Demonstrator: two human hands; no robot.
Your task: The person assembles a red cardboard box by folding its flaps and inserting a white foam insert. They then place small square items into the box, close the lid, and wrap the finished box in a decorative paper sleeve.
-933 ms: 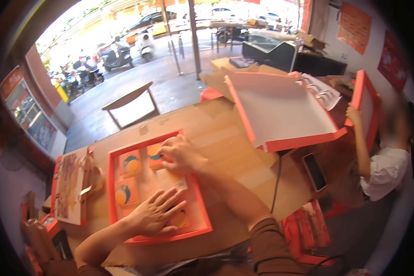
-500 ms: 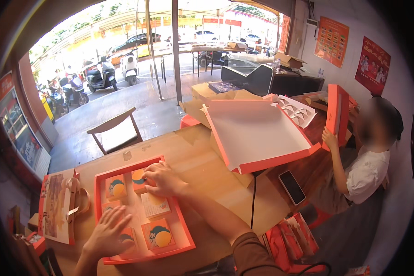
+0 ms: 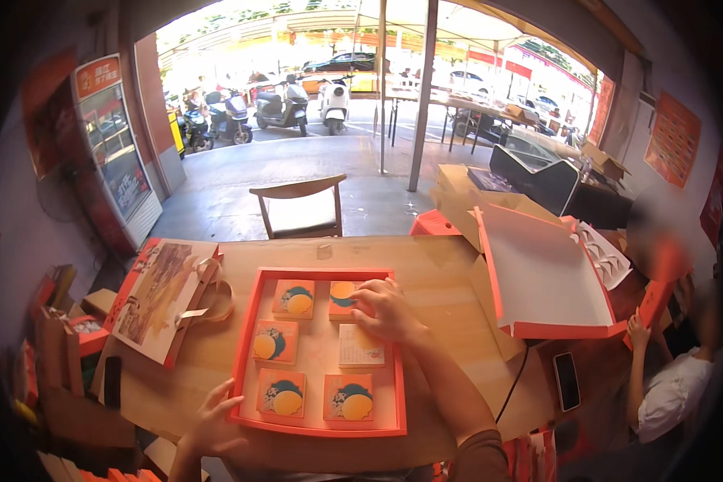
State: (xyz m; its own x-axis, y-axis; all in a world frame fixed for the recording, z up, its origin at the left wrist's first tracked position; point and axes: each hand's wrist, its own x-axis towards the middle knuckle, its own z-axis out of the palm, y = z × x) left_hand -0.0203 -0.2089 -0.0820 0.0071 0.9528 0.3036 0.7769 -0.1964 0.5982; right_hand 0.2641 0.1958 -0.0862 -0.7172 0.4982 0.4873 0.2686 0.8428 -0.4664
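A shallow red-rimmed box tray (image 3: 400, 353) lies on the wooden table in front of me. Several small square boxes stand in it in two columns, most with an orange, teal and yellow picture on top. At the far right inside, my right hand (image 3: 387, 312) has its bent fingers on a small patterned box (image 3: 343, 296), covering part of it. Just nearer is a small box with a pale, printed top (image 3: 360, 345). My left hand (image 3: 213, 422) is open, fingers apart, beside the tray's near left rim and holding nothing.
To the left lies a flat printed gift bag (image 3: 165, 297) with ribbon handles. A large red lid with a white inside (image 3: 546, 273) leans at the right, near a phone (image 3: 566, 381). A person (image 3: 675, 394) at the far right holds a red box piece. A chair (image 3: 301, 207) stands beyond the table.
The view has swung left, so the scene sits farther right. My left hand has moved off the small boxes to outside the tray's left rim. My right hand stays at the far right box.
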